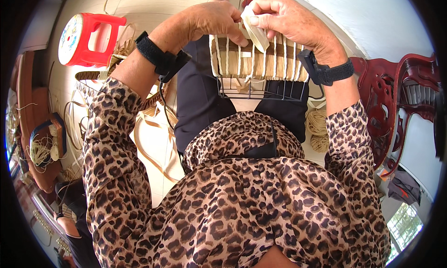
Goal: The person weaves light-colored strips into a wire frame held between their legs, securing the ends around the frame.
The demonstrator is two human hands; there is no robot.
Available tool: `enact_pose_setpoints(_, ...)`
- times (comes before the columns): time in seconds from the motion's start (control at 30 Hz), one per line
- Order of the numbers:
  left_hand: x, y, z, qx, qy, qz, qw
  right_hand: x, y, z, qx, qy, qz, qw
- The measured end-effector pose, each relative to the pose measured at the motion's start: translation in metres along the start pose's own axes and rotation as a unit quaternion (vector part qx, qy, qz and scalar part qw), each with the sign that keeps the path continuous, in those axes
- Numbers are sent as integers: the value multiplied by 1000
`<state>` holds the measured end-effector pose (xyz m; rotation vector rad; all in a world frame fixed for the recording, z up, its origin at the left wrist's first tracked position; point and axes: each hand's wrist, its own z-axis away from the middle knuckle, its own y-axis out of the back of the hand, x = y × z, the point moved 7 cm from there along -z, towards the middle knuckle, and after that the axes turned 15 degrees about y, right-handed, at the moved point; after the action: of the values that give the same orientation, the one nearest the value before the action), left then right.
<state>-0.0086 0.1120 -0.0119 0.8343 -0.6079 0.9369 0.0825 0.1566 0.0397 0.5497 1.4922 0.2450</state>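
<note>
A wire-framed basket [279, 65] rests across my lap, partly woven with tan strands and wound with white cords. A dark brown band runs along the woven side, and bare dark wires [263, 96] show at the edge nearest my body. My left hand [212, 21] bends over the basket's far left part, one digit pressed against the weave; its other fingers are partly hidden. Between thumb and fingers of my right hand [293, 23] is a folded, pale flat strip [254, 31], whose lower end touches the weave beside my left fingertip.
A red plastic stool [95, 39] with a pale top lies tipped at the far left. Loose flat strips [156, 149] spread over the floor on my left. Coils of pale cord [317, 123] sit by my right leg. Carved dark-red furniture [386, 100] stands right; another person [77, 221] is lower left.
</note>
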Motion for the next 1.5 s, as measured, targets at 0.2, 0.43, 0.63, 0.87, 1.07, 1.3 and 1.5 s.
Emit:
enact_pose_setpoints(0.2, 2, -1, 6, 11, 2, 14, 1000, 1, 0, 2, 10, 8, -3, 1000)
enact_pose_setpoints(0.43, 5, -4, 5, 35, -18, 19, 999, 0, 2, 7, 36, 14, -2, 999)
enact_pose_setpoints(0.63, 1, -3, 5, 54, -2, 20, 998, -1, 6, 14, 98, 16, -2, 995)
enact_pose_setpoints(0.87, 0, -3, 4, 75, -25, 9, 997, -3, 8, 27, 191, 29, 19, 981)
enact_pose_setpoints(1.07, 7, -2, 14, 111, -39, 12, 993, -2, 9, 30, 234, 37, 47, 970)
enact_pose_setpoints(1.3, 17, -2, 31, 206, -111, -114, 965, -4, 7, 30, 259, 44, 70, 962)
enact_pose_setpoints(1.5, 10, -8, 41, 298, -202, -83, 929, -3, 6, 31, 261, 40, 70, 962)
